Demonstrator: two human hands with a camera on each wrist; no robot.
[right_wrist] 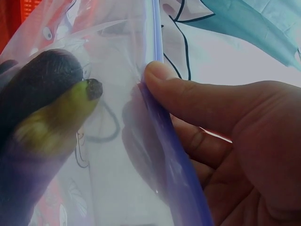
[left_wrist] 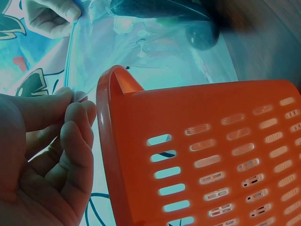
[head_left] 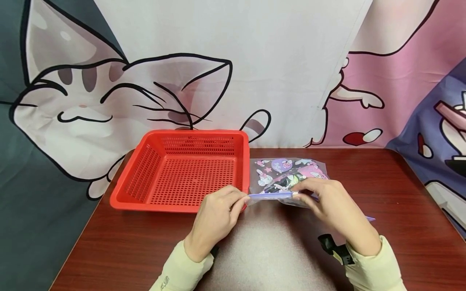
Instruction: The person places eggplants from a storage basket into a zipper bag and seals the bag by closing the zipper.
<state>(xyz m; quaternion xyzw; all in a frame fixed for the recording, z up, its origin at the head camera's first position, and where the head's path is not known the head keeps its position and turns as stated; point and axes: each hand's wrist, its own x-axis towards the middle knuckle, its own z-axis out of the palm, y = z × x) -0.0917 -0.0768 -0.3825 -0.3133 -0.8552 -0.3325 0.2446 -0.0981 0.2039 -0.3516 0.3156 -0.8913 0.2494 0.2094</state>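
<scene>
A clear zip bag (head_left: 263,178) with pink and purple cartoon prints lies beside the red basket, its purple zip strip (head_left: 269,195) toward me. My left hand (head_left: 218,210) pinches the strip's left end between thumb and fingers, close to the basket's corner. Farther right, my right hand (head_left: 329,200) pinches the strip at a small white piece (head_left: 295,193). Through the plastic in the right wrist view show a dark, rounded long item (right_wrist: 51,70) and a yellow-green one with a dark tip (right_wrist: 56,117). Part of the bag is hidden behind my right hand.
The red perforated basket (head_left: 156,207) stands at the left with nothing in it. A purple-edged tip (head_left: 370,218) pokes out right of my right wrist. The brown table (head_left: 400,194) ends at a cartoon-printed curtain (head_left: 291,72).
</scene>
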